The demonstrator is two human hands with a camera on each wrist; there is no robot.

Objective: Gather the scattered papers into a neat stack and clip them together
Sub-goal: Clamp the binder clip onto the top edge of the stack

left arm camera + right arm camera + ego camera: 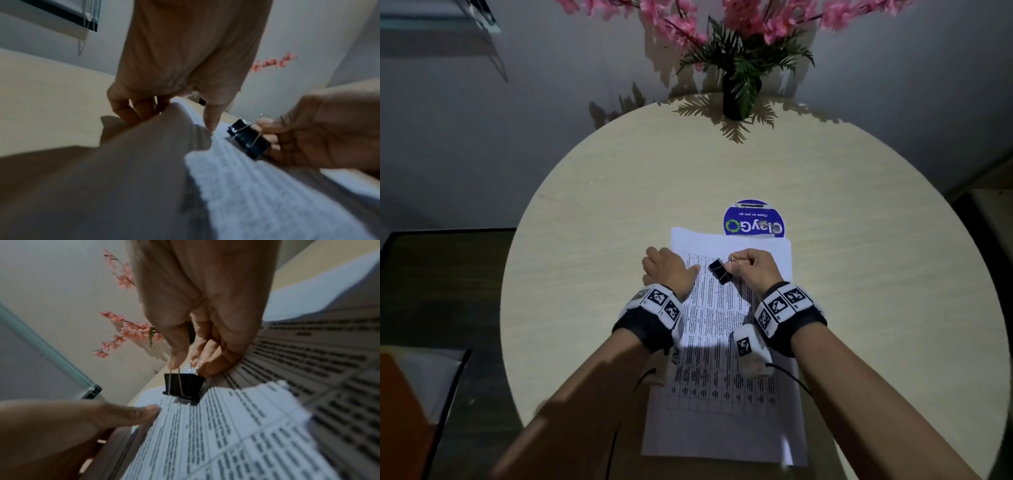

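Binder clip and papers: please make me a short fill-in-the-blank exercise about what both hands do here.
1. The right hand pinches the wire handles of a black ____.
2. The left hand presses on the ____, which lie on the round table.
3. Behind the papers stands a vase with ____ flowers.

Missing words: binder clip; papers; pink

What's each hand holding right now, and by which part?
Right hand pinches the binder clip by its wire handles. Left hand holds nothing; it rests on the papers.
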